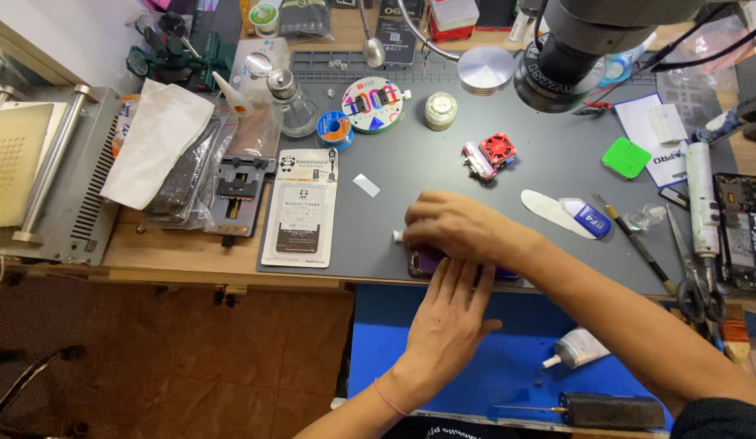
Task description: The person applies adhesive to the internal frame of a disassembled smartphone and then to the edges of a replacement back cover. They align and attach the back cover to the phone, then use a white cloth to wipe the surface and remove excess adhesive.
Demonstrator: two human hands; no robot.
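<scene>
Both hands work at the near edge of the grey work mat (443, 175), over a purple phone (427, 260) that is mostly hidden beneath them. Only its left corner and a thin sliver at its right end show. The left hand (447, 313) lies flat with straight fingers, pressing on the phone and closed around nothing. The right hand (459, 228) curls over the phone's far side, clenched on a small white-tipped object (398, 236) that pokes out to the left. What that object is cannot be told. A microscope head (569, 57) cuts off the far right of the bench. Near the right forearm, a white glue tube (574, 348) lies on the blue surface (475, 366). A red mini fan (498, 149) sits farther back on the mat.
</scene>
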